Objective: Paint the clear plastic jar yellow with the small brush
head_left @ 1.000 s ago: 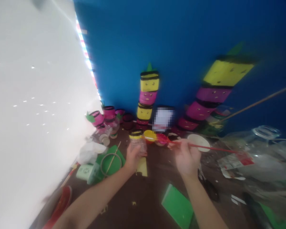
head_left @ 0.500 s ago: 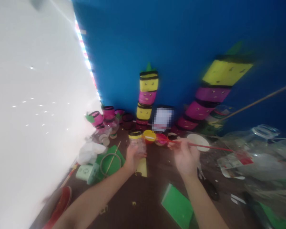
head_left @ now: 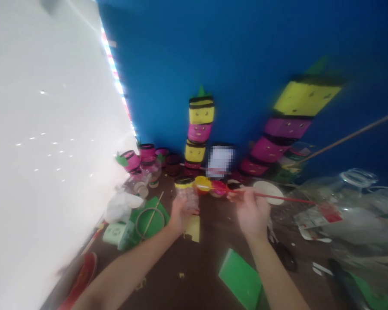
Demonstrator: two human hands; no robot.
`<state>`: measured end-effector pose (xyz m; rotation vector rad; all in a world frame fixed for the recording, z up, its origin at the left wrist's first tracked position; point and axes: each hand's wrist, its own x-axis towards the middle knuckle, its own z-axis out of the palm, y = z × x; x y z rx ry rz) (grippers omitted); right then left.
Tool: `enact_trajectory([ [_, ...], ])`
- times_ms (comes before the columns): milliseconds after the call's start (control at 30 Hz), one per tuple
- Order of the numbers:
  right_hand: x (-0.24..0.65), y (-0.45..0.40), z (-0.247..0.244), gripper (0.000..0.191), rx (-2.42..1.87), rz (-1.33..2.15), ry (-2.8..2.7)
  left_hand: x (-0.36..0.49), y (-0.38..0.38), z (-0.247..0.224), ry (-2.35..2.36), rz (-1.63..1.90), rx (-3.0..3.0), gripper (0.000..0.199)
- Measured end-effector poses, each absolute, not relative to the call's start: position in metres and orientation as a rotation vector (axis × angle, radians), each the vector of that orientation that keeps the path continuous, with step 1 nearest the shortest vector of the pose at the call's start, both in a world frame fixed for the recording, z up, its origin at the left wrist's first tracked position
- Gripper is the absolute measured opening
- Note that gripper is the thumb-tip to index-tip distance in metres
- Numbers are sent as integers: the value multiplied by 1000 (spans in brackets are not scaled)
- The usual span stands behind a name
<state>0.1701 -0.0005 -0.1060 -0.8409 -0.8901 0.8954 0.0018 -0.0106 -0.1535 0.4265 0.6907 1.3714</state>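
My left hand (head_left: pixel 180 216) is wrapped round a small clear plastic jar (head_left: pixel 190 199), which has a yellow-painted band below its black rim. In my right hand (head_left: pixel 252 213) I pinch a long red-handled paintbrush (head_left: pixel 286 199), its tip pointing left. The tip lies over the yellow paint pot (head_left: pixel 203 181), close to the jar's painted side; whether it touches either is blurred. Just right of that stands a pink paint pot (head_left: pixel 218 191). A pale yellow strip (head_left: pixel 192 228) lies on the table below the jar.
Stacked yellow and pink painted jars (head_left: pixel 201 114) stand against the blue wall, with another stack (head_left: pixel 287 125) leaning at right. Clear plastic bottles (head_left: pixel 358 206) crowd the right side. A green card (head_left: pixel 241 277), scissors (head_left: pixel 286 256), a white lid (head_left: pixel 268 192) and a tape ring (head_left: pixel 150 223) lie around.
The brush tip has shifted slightly right, away from the jar's edge. Both hands keep nearly the same place and hold.
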Motion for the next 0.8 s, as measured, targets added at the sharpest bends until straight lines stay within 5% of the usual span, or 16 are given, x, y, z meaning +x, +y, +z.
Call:
enact_trajectory([
  [200,184,4,-110,29,-986,685,-868,3,-9,-155,738,1454,413,53],
  [433,178,-4,-110,23,-1345,234,-1478,4,-10,-156,716,1516,416,46],
  [800,165,-3,-123,23,-1359,83,-1623,5,-8,-158,791,1523,419,50],
])
